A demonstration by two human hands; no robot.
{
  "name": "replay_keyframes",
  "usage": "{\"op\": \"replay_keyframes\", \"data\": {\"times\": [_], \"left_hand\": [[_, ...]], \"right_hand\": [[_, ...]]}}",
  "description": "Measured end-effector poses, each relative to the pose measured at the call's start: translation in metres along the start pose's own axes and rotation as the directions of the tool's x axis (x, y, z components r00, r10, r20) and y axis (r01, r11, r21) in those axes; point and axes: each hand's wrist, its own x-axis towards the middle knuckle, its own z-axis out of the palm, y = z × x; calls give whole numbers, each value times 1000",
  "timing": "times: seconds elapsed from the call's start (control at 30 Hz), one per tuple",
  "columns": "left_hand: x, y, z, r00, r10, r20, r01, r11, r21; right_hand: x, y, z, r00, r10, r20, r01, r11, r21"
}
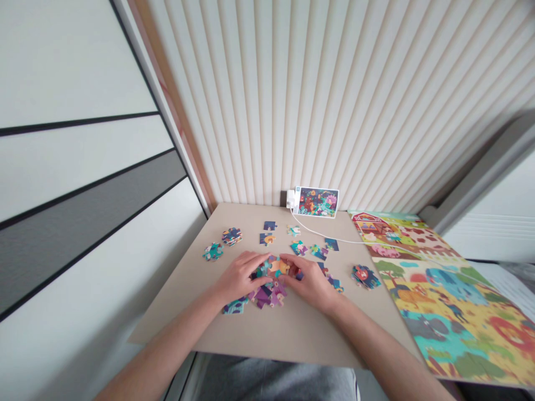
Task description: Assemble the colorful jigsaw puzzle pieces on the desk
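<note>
My left hand [240,277] and my right hand [310,281] face each other over the middle of the table. Between them is a cluster of jigsaw puzzle pieces [276,267] in orange and teal. The fingers and thumb of each hand curve round the edges of these pieces, which partly hide behind the fingertips. Purple puzzle pieces [273,295] lie just below the hands, overlapping one another. A teal and dark blue piece [236,306] rests under my left wrist. Dark blue pieces [335,284] stick out beside my right hand.
Piles of pieces stand at left [232,236] and right [365,276]; several loose pieces [298,248] lie beyond my hands. A picture card [316,202] leans against the ribbed wall [267,111] beside a white charger [290,199]. Its cable [334,239] crosses assembled puzzles [451,312] at right.
</note>
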Motion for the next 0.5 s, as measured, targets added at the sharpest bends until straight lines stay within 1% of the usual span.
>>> {"op": "replay_keyframes", "data": {"times": [0.1, 0.27, 0.37, 0.5], "left_hand": [[0, 0, 0, 1000, -9, 4, 9, 1000, 9], [-1, -1, 3, 999, 40, 33, -40, 999, -6], [-2, -2, 3, 999, 19, 44, -19, 1000, -11], [-4, -3, 2, 998, -2, 62, 3, 1000, -17]], "right_hand": [[0, 2, 1, 1000, -1, -19, 1, 1000, 11], [0, 3, 1, 1000, -3, 0, 3, 1000, 26], [0, 4, 1, 1000, 2, 11, -3, 999, 39], [0, 3, 1, 1000, 17, -3, -17, 998, 64]]}}
